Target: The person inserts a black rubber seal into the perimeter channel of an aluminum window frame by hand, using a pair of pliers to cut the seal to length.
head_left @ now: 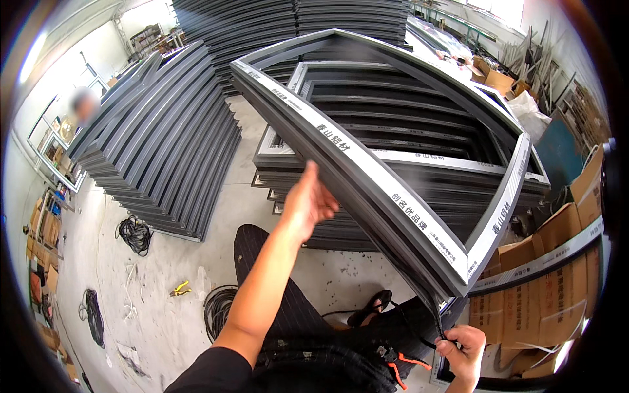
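Observation:
A dark grey window frame (367, 175) with white protective film lies tilted on top of a stack of similar frames (308, 196), one corner jutting toward me. My left hand (308, 206) is beside the frame's near left side, fingers apart and holding nothing; whether it touches the frame I cannot tell. Below the near corner, my right hand (462, 350) pinches a thin black rubber strip (438, 321) that runs up to that corner. A loose length of it trails across my lap toward a black coil (219, 311) on the floor.
Orange-handled cutters (398, 370) rest at my lap. Yellow-handled pliers (180, 289) and more black coils (134, 234) lie on the floor at left. Another frame stack (164, 144) stands left, cardboard boxes (544, 301) right. A person (84, 108) is at far left.

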